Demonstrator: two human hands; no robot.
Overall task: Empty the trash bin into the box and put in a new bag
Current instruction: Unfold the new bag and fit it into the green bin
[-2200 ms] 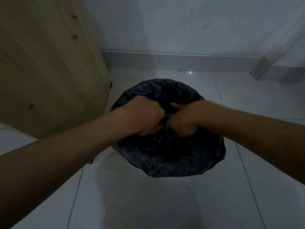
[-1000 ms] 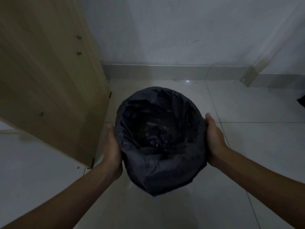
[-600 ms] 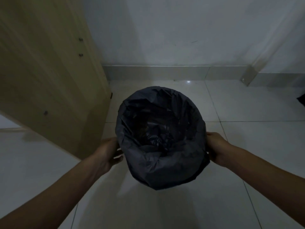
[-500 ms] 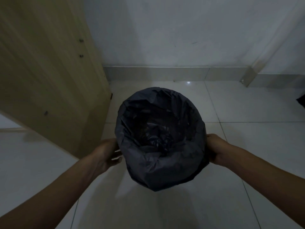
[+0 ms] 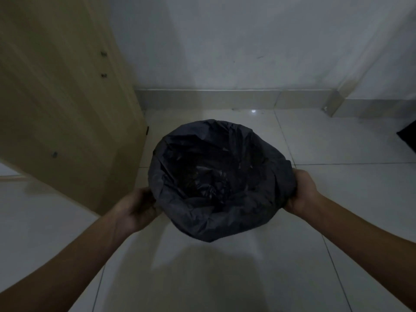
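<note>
A round trash bin stands on the tiled floor, fully covered by a black bag (image 5: 219, 224) that lines its inside and folds over the rim, so the bin's own wall is hidden. My left hand (image 5: 137, 208) is curled against the bag's overhang at the lower left side. At the right side my right hand (image 5: 302, 191) grips the folded bag edge. The dark inside of the bag shows only crumpled plastic. No box is in view.
A tall wooden cabinet panel (image 5: 63, 104) stands close on the left of the bin. A white wall with a grey skirting (image 5: 213, 99) runs behind. A dark object (image 5: 408, 137) lies at the right edge. Pale floor tiles (image 5: 225, 278) lie in front.
Both hands left the bag's inside, went to the bin's sides, then slid down toward me along the overhang. The bag now lies spread over the rim.
</note>
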